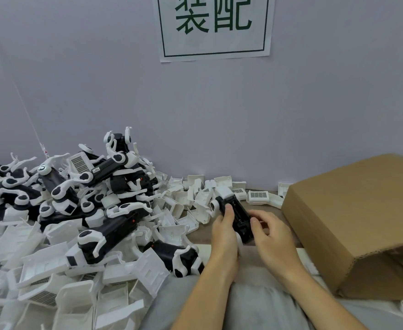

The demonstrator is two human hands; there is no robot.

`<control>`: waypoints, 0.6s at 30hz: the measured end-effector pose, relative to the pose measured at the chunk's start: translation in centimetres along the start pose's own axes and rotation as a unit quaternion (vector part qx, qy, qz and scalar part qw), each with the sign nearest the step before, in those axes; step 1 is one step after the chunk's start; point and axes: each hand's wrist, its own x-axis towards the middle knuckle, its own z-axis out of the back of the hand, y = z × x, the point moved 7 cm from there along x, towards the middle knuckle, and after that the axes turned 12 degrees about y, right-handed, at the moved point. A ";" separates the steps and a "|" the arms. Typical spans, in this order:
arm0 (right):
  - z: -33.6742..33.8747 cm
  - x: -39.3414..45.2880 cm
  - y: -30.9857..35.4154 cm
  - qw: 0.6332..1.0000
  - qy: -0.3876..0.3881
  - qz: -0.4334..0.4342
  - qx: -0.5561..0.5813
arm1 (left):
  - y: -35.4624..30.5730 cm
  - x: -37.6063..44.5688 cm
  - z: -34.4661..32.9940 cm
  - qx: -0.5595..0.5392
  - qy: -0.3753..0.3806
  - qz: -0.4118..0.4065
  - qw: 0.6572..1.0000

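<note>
One black unit [239, 219], in left hand [224, 234] and right hand [270, 232], points away.

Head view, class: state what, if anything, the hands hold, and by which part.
Both hold one black plastic unit: the left hand grips its left side, thumb on top; the right hand pinches its right edge.
</note>
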 end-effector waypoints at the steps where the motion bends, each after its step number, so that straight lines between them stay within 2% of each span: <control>1: 0.1 0.0 -0.1 1.000 -0.005 0.001 -0.006 | -0.1 0.1 0.2 -0.005 -0.013 -0.004 1.000; 4: 0.3 0.0 -0.5 1.000 -0.015 -0.013 -0.012 | -0.7 0.4 1.0 -0.040 -0.045 -0.030 0.998; 9: 0.0 -0.1 -1.4 0.997 0.022 -0.048 -0.047 | -3.3 -0.1 2.8 -0.095 -0.130 -0.110 0.981; 14: -1.2 -0.4 -1.1 0.989 0.086 -0.034 -0.114 | -5.8 -1.3 3.9 -0.056 -0.194 -0.162 0.966; 18: -2.0 -0.4 -0.4 0.977 0.121 -0.006 -0.175 | -6.1 -2.0 3.6 -0.033 -0.209 -0.201 0.956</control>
